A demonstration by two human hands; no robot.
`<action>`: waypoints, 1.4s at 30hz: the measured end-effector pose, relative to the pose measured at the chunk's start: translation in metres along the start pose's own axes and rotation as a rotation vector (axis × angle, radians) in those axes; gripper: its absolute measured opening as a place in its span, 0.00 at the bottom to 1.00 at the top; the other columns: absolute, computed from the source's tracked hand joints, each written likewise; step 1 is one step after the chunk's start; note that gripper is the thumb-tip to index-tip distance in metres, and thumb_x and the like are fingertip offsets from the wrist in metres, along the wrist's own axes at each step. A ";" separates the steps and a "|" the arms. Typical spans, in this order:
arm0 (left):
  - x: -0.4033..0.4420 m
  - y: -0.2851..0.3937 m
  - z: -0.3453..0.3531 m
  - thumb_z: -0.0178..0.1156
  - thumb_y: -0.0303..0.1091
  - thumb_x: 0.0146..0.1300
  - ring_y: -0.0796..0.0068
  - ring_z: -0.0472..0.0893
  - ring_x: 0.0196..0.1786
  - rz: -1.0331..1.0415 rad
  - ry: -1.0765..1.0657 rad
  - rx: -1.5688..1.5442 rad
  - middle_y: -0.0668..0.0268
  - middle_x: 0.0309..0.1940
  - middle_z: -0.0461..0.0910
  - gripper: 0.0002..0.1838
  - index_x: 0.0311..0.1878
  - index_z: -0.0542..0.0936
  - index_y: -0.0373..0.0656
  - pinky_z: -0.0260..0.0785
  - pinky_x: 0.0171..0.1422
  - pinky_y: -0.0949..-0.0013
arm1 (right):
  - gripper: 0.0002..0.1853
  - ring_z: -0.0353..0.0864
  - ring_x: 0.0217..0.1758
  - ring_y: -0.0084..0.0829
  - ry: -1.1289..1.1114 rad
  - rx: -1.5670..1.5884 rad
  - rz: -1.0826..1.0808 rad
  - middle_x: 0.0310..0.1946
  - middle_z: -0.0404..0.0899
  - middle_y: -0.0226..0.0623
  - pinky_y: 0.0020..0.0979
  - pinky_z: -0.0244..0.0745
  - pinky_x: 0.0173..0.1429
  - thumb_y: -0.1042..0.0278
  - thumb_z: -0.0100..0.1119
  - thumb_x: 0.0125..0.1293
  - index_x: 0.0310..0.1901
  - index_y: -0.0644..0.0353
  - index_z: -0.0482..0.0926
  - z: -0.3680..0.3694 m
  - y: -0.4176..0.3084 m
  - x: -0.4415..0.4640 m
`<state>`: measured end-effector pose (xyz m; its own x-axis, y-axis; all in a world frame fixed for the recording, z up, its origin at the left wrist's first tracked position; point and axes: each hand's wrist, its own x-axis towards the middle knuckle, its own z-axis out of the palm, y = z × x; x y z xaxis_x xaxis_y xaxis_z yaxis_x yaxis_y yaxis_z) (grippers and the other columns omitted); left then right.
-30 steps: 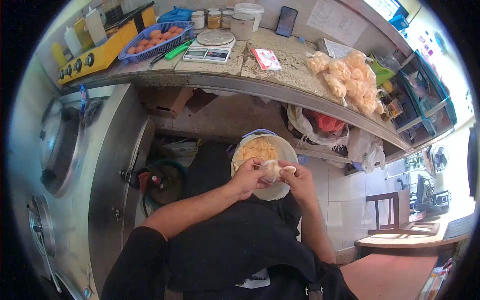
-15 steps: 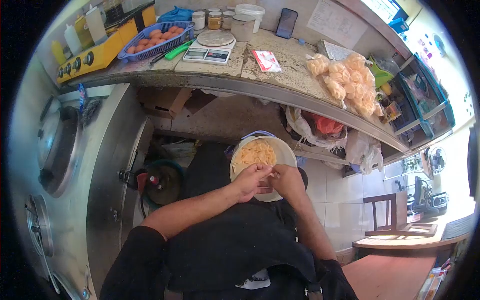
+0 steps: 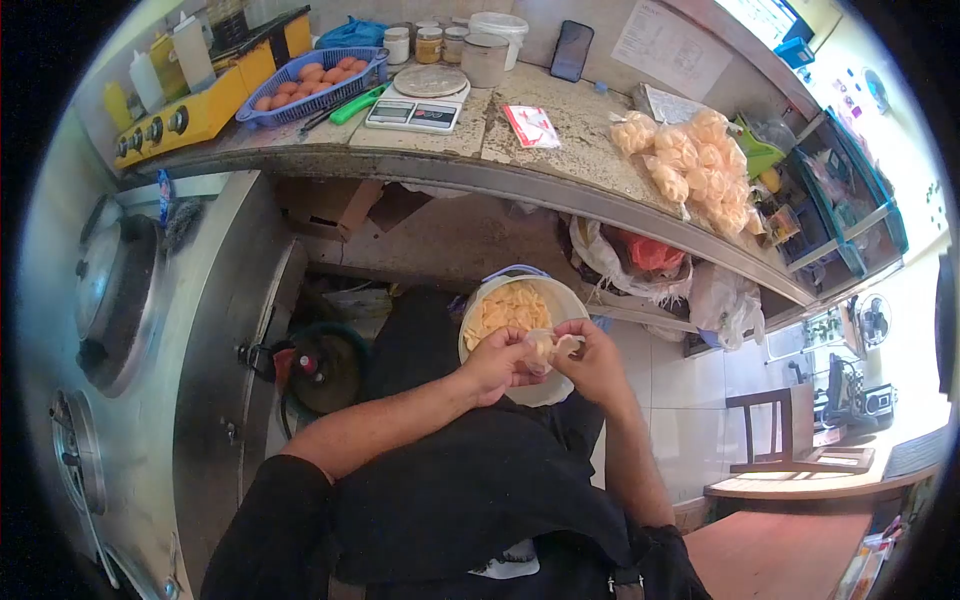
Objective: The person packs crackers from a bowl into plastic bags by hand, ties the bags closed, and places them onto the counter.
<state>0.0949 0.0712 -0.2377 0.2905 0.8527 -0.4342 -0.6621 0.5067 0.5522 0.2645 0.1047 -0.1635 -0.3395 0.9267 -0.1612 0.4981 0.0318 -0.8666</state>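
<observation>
Small plastic bag, thin and pale, is held up between the person's two hands over the near side of a white bucket. The left hand grips the body of the bag, its fingers curled around it. The right hand has thumb and fingers closed together on a pale end of the bag; whether that end is knotted is too small to tell. Below and beyond the hands, flat yellowish pieces lie in the bucket.

On the counter above, filled bags with peach-coloured contents are heaped toward the right. A red-and-white packet lies between them and a digital scale. Left of the scale are a green-handled tool and a blue basket of brown eggs. A phone leans against the wall.
</observation>
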 end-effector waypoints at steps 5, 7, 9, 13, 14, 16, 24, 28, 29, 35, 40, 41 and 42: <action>-0.001 -0.001 -0.002 0.52 0.36 0.71 0.62 0.81 0.43 0.002 -0.108 -0.070 0.60 0.46 0.74 0.08 0.49 0.65 0.48 0.77 0.52 0.51 | 0.17 0.82 0.42 0.38 0.141 -0.434 -0.282 0.40 0.80 0.42 0.33 0.76 0.46 0.73 0.67 0.50 0.44 0.60 0.79 0.011 0.001 -0.001; -0.003 -0.002 -0.003 0.52 0.37 0.71 0.63 0.81 0.43 0.006 -0.124 -0.064 0.60 0.45 0.74 0.09 0.49 0.65 0.48 0.77 0.53 0.51 | 0.17 0.82 0.40 0.38 0.144 -0.490 -0.304 0.40 0.79 0.42 0.33 0.77 0.45 0.73 0.68 0.50 0.44 0.60 0.79 0.014 -0.001 -0.005; -0.004 0.000 0.000 0.54 0.38 0.71 0.65 0.81 0.43 0.010 -0.131 -0.057 0.61 0.45 0.74 0.10 0.49 0.66 0.48 0.77 0.53 0.52 | 0.17 0.82 0.38 0.35 0.159 -0.448 -0.277 0.41 0.79 0.42 0.32 0.77 0.43 0.74 0.68 0.51 0.45 0.60 0.79 0.015 -0.006 -0.004; -0.008 0.001 0.000 0.58 0.39 0.68 0.69 0.80 0.43 0.004 -0.110 -0.041 0.63 0.46 0.74 0.14 0.50 0.66 0.46 0.77 0.54 0.55 | 0.17 0.81 0.36 0.29 0.021 -0.095 -0.182 0.41 0.79 0.40 0.28 0.77 0.40 0.75 0.67 0.54 0.46 0.61 0.78 0.000 -0.009 -0.008; -0.008 0.001 -0.001 0.59 0.38 0.67 0.70 0.80 0.43 0.002 -0.108 -0.032 0.63 0.46 0.74 0.15 0.50 0.66 0.45 0.77 0.54 0.56 | 0.17 0.81 0.36 0.28 0.015 -0.062 -0.170 0.41 0.79 0.39 0.27 0.77 0.40 0.75 0.67 0.55 0.47 0.62 0.78 -0.006 -0.006 -0.007; -0.005 -0.003 -0.004 0.61 0.35 0.65 0.70 0.81 0.40 0.005 -0.091 0.027 0.64 0.44 0.76 0.16 0.50 0.67 0.44 0.79 0.50 0.59 | 0.17 0.81 0.36 0.27 0.027 -0.015 -0.123 0.41 0.79 0.40 0.27 0.78 0.40 0.75 0.66 0.56 0.47 0.63 0.77 -0.015 0.001 -0.002; -0.008 -0.007 -0.033 0.65 0.25 0.59 0.82 0.76 0.26 0.350 0.115 1.140 0.70 0.26 0.74 0.10 0.37 0.72 0.39 0.73 0.30 0.74 | 0.30 0.80 0.52 0.42 -0.149 -0.538 0.016 0.53 0.76 0.48 0.40 0.76 0.51 0.62 0.68 0.53 0.59 0.56 0.72 0.031 0.098 0.086; -0.013 -0.002 -0.042 0.66 0.29 0.56 0.81 0.76 0.29 0.355 0.153 1.233 0.67 0.26 0.75 0.11 0.33 0.73 0.38 0.71 0.33 0.73 | 0.41 0.70 0.64 0.52 -0.339 -0.804 0.161 0.67 0.61 0.51 0.50 0.69 0.62 0.51 0.69 0.50 0.67 0.48 0.64 0.087 0.139 0.103; -0.013 -0.001 -0.044 0.67 0.31 0.55 0.79 0.76 0.30 0.335 0.166 1.200 0.65 0.26 0.77 0.11 0.33 0.74 0.37 0.71 0.35 0.73 | 0.45 0.71 0.60 0.61 -0.394 -0.920 0.195 0.65 0.58 0.57 0.53 0.70 0.60 0.49 0.68 0.51 0.69 0.47 0.58 0.096 0.142 0.101; -0.017 -0.002 -0.033 0.68 0.23 0.53 0.86 0.72 0.29 0.440 0.140 0.798 0.73 0.27 0.73 0.13 0.33 0.71 0.41 0.70 0.36 0.77 | 0.29 0.77 0.58 0.49 -0.522 -0.833 0.127 0.54 0.75 0.55 0.45 0.75 0.57 0.52 0.61 0.54 0.57 0.57 0.74 0.126 0.182 0.113; -0.008 0.005 -0.041 0.68 0.29 0.56 0.81 0.75 0.29 0.391 0.196 1.157 0.68 0.31 0.76 0.13 0.38 0.72 0.39 0.71 0.34 0.74 | 0.20 0.84 0.43 0.45 -0.401 -0.845 -0.025 0.42 0.82 0.51 0.40 0.79 0.49 0.61 0.60 0.56 0.48 0.64 0.79 0.111 0.173 0.107; -0.004 0.000 -0.050 0.67 0.31 0.58 0.78 0.76 0.28 0.389 0.203 1.118 0.66 0.32 0.77 0.13 0.38 0.72 0.38 0.72 0.32 0.72 | 0.19 0.84 0.41 0.45 -0.311 -0.816 -0.031 0.41 0.83 0.51 0.40 0.79 0.48 0.63 0.60 0.56 0.47 0.64 0.79 0.107 0.168 0.104; -0.003 0.002 -0.049 0.66 0.31 0.59 0.79 0.77 0.30 0.350 0.210 0.896 0.66 0.32 0.77 0.12 0.39 0.72 0.39 0.73 0.33 0.72 | 0.17 0.85 0.39 0.45 -0.216 -0.790 -0.041 0.40 0.83 0.51 0.41 0.79 0.46 0.64 0.60 0.57 0.46 0.64 0.79 0.100 0.160 0.102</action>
<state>0.0595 0.0636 -0.2702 -0.0077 0.9771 -0.2128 0.1069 0.2124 0.9713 0.2299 0.1674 -0.3660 -0.4754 0.8290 -0.2944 0.8698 0.3929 -0.2984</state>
